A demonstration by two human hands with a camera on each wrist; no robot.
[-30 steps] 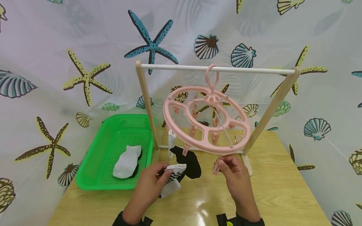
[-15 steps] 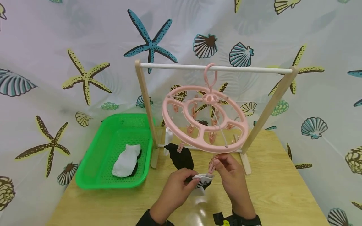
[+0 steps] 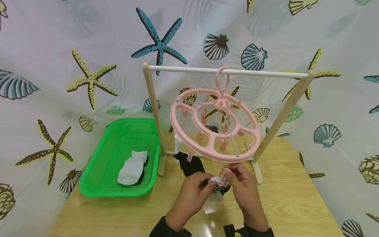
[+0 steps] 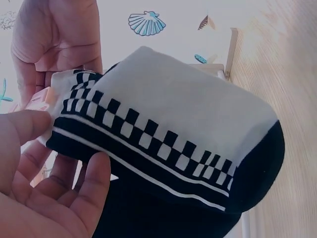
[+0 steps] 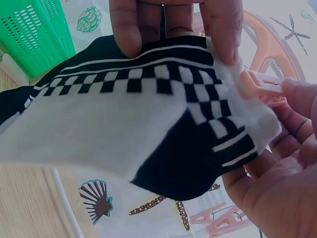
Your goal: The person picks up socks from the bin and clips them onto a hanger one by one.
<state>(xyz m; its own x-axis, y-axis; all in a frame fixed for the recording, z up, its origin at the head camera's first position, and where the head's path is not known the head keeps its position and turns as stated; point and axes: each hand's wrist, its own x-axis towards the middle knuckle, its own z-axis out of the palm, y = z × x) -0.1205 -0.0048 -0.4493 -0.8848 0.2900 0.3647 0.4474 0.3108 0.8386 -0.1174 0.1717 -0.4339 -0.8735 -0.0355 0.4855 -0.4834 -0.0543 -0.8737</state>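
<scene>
My left hand (image 3: 192, 192) pinches a white and black sock (image 4: 163, 89) with a checkered band, near its cuff. My right hand (image 3: 244, 189) holds a pink clothespin (image 5: 265, 83) between thumb and fingers. In the right wrist view the clothespin's tip lies over the white cuff; whether it bites the cloth I cannot tell. This clothespin hangs below the front rim of a round pink drying hanger (image 3: 195, 144). Left of my hands, a black sock (image 3: 190, 166) hangs from another pin on that rim. A white item (image 3: 178, 143) hangs farther back, partly hidden.
The hanger hooks over the white bar (image 3: 183, 69) of a wooden-legged stand (image 3: 281, 115). Several pink pins dangle under it. At left, a green basket (image 3: 88, 177) holds a white and black sock (image 3: 132, 169). All stand on a wooden table (image 3: 296, 197) before a patterned curtain.
My left hand has carried the checkered sock rightward to the clothespin in my right hand. The clothespin now overlaps the cuff. The hanger has shifted slightly.
</scene>
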